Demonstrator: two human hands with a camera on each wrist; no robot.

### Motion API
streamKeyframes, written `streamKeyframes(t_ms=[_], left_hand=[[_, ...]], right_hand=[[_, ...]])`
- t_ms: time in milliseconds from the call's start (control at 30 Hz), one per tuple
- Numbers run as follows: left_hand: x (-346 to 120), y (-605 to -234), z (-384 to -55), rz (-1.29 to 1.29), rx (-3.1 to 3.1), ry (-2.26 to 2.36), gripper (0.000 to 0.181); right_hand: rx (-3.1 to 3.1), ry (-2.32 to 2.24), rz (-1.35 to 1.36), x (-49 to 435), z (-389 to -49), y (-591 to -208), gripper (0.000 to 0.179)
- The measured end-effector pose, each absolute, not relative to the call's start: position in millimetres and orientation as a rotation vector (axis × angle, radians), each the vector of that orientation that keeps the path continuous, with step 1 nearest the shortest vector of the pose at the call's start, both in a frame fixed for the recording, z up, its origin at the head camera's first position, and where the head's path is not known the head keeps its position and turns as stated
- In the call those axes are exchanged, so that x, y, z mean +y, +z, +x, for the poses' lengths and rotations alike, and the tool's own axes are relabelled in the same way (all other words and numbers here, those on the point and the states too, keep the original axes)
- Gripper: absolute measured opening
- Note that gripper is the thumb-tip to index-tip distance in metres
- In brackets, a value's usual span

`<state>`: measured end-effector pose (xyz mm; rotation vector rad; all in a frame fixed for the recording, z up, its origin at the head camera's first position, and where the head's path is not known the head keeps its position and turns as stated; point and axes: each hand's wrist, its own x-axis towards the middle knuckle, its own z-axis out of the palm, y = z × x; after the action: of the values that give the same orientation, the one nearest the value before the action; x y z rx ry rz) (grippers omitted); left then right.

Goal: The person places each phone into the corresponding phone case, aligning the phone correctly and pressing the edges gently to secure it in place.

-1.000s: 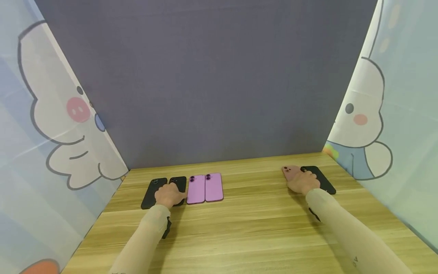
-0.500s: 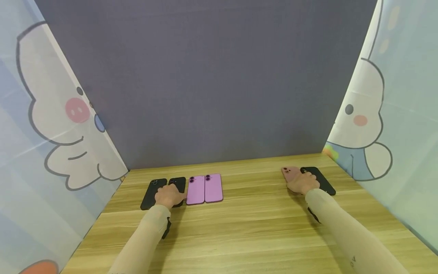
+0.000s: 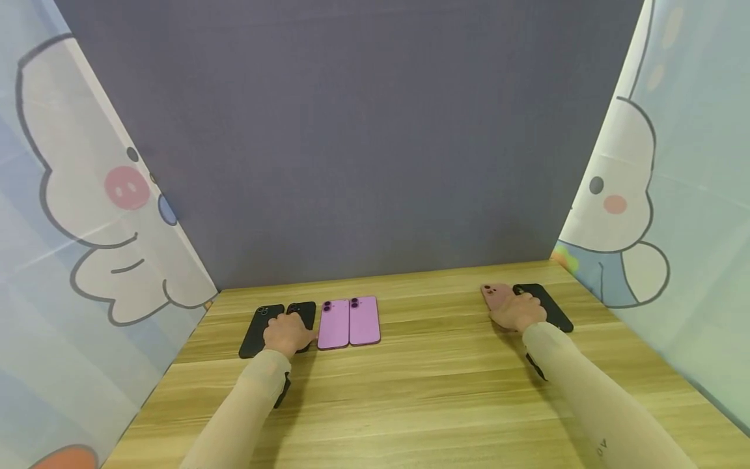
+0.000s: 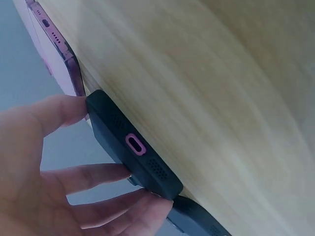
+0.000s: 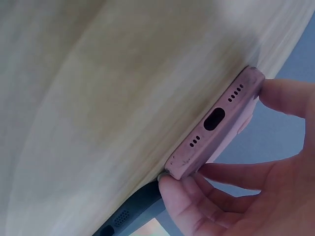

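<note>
My left hand pinches a black-cased phone by its sides, thumb at one edge and fingers at the other. In the left wrist view, its port has a pink rim. Another black phone lies against its left side. On the right, my right hand grips a pink phone across its width, thumb and fingers on opposite edges. Its camera end shows past the knuckles. Just right of it lies a black phone, partly behind that hand.
Two lilac phones lie side by side, camera side up, close to the right of my left thumb. The wooden table ends at a grey panel at the back. Cartoon-printed curtains flank both sides.
</note>
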<state>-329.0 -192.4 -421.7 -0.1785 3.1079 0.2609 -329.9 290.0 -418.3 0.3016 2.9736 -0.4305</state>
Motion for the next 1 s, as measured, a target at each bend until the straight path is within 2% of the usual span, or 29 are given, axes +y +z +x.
streamKeyframes(t_ms=[67,200,300,767,833,1000], left_hand=[[-192.1,-421.0,-328.5,-0.163,3.115,0.250,0.064],[-185.6,-420.4,-329.7,-0.090,3.175,0.249,0.043],[-174.5,-418.0,-331.6,-0.047,3.200,0.307,0.037],[-148.4,-413.0,-335.9,-0.107,2.938,0.738,0.035],[-148.1,-415.3,-336.5,-0.122,2.934,0.770,0.032],[-144.0,-420.4,-337.6,-0.139,2.961,0.714,0.037]], right_hand=[[2.975,-0.427,0.291,289.6,-331.1,-418.1,0.077],[2.974,-0.407,0.298,289.5,-332.0,-417.3,0.075],[2.979,-0.392,0.303,289.1,-331.7,-416.3,0.073],[2.968,-0.394,0.321,290.1,-334.5,-415.0,0.076],[2.959,-0.400,0.323,289.3,-335.9,-415.6,0.074],[2.953,-0.405,0.339,287.3,-338.3,-415.8,0.067]])
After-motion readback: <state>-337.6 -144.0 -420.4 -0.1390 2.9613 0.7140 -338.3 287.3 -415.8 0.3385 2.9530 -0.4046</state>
